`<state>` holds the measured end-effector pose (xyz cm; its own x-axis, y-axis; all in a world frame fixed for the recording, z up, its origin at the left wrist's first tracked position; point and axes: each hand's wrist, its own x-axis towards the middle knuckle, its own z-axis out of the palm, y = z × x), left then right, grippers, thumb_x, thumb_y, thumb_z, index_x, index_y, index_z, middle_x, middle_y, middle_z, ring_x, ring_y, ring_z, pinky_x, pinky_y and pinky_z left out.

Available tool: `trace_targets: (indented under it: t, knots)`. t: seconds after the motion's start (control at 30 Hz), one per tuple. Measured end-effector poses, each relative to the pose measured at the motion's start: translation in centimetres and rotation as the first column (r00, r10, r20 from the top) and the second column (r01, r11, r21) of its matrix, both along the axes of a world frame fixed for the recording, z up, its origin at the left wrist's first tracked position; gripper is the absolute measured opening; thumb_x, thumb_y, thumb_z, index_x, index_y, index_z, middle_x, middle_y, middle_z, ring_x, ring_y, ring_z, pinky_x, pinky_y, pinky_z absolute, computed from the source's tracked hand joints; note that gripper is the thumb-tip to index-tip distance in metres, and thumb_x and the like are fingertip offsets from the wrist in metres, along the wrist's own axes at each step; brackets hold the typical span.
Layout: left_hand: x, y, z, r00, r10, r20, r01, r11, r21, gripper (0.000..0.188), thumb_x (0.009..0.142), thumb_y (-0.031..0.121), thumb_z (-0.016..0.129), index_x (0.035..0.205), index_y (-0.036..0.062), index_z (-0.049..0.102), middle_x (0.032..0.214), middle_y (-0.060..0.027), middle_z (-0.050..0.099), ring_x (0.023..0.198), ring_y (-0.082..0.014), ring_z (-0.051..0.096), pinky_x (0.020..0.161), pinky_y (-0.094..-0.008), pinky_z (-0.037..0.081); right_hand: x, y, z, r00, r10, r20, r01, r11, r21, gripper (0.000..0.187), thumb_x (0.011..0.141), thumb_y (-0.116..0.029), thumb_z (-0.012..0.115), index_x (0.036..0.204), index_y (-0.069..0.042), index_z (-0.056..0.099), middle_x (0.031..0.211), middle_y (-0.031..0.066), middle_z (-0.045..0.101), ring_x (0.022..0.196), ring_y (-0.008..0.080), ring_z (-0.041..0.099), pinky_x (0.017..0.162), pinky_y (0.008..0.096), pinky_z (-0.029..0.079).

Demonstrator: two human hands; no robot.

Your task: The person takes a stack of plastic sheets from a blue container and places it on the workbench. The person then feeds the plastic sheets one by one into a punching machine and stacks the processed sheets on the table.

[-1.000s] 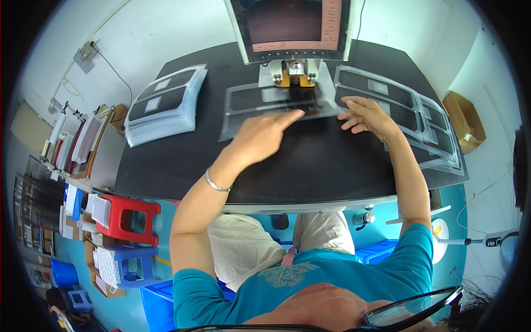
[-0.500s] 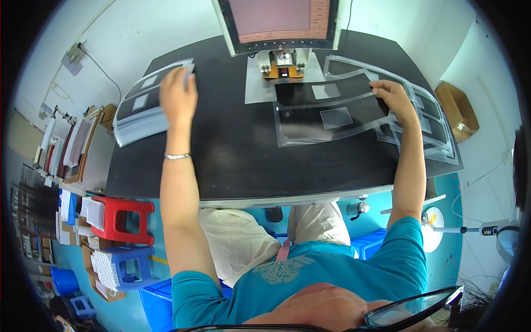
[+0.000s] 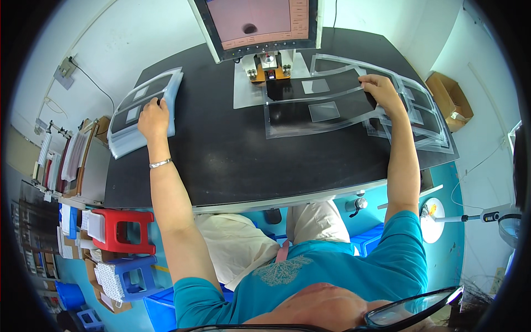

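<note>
My right hand [image 3: 383,94] pinches the right edge of a clear-bordered plastic sheet with two black panels [image 3: 345,110], each having a pale rectangular window. The sheet's left end lies at the front of a small inspection device [image 3: 269,73] with an orange base, below a monitor [image 3: 254,27] showing a dark round spot on pink. At the left, my left hand [image 3: 154,119] is over a stack of similar sheets [image 3: 124,138], fingers curled down on its top. Its fingertips are partly hidden, so what they grip, if anything, cannot be made out.
More sheets [image 3: 437,141] lie overlapping under and beyond my right hand. The device stands on a pale plate [image 3: 246,97] on the black table [image 3: 221,166]. A cardboard box [image 3: 451,102] is beyond the table's right edge; red [image 3: 130,232] and blue stools [image 3: 141,279] stand at lower left.
My left hand has moved nearer to me on the stack, its fingers more curled. A dark spot has appeared on the monitor. My right hand keeps its hold; the whole view has shifted slightly.
</note>
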<state>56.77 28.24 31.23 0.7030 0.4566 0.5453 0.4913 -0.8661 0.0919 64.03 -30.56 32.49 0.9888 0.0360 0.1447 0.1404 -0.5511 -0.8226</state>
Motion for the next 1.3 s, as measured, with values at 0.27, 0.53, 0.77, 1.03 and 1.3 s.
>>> trace_targets:
  t: [0.27,0.53,0.77,1.03,1.3]
  knots:
    - [-0.6,-0.4,1.5,0.994,0.099,0.051,-0.095,0.993,-0.077,0.042,0.1,0.052,0.046,0.133,0.0287,0.059,0.097,-0.014,0.074,0.094,-0.0404,0.069,0.08,-0.0524,0.054,-0.1,-0.1,0.0,1.0,0.002,0.024,-0.001,0.999,-0.033,0.034,0.09,-0.015,0.064,0.119,0.001,0.069,0.093,0.0038,0.068,0.081,0.0108,0.059,0.065,0.0248,0.045]
    - [-1.0,0.5,1.2,0.989,0.032,0.147,-0.033,0.999,0.002,0.039,0.095,0.034,0.063,0.133,0.0282,0.058,0.089,-0.014,0.074,0.085,-0.0361,0.071,0.072,-0.0482,0.055,-0.5,0.5,0.5,0.997,0.059,0.041,-0.059,0.998,-0.014,0.037,0.086,-0.015,0.067,0.119,0.002,0.069,0.102,0.0103,0.07,0.092,0.0165,0.064,0.077,0.0288,0.049]
    - [-1.6,-8.9,3.4,0.956,-0.211,0.206,0.2,0.977,0.072,0.03,0.092,0.025,0.065,0.122,0.0259,0.063,0.087,-0.0093,0.074,0.082,-0.0315,0.072,0.065,-0.046,0.055,1.1,-0.4,-1.4,0.974,-0.073,0.216,0.084,0.996,-0.043,0.04,0.087,-0.015,0.065,0.123,0.002,0.067,0.103,0.0095,0.07,0.096,0.0155,0.063,0.089,0.0279,0.048]
    - [-2.4,-16.8,0.6,0.77,-0.639,-0.003,0.601,0.723,0.339,0.017,0.085,0.008,0.06,0.098,0.0096,0.071,0.081,-0.0045,0.068,0.077,-0.0221,0.068,0.06,-0.0354,0.055,1.2,0.5,-1.6,0.959,-0.154,0.238,0.172,0.984,-0.055,0.038,0.086,-0.018,0.063,0.12,-0.003,0.07,0.106,0.0131,0.072,0.097,0.0209,0.067,0.088,0.0319,0.05]
    - [-2.2,-17.2,-0.8,0.704,-0.708,-0.054,0.691,0.665,0.283,0.019,0.083,0.006,0.065,0.1,0.0092,0.073,0.084,-0.0035,0.069,0.08,-0.0207,0.067,0.06,-0.0341,0.055,0.6,1.0,-0.9,0.973,-0.14,0.182,0.155,0.985,-0.07,0.039,0.086,-0.017,0.066,0.121,-0.001,0.069,0.112,0.0137,0.072,0.107,0.0207,0.065,0.096,0.0323,0.047]
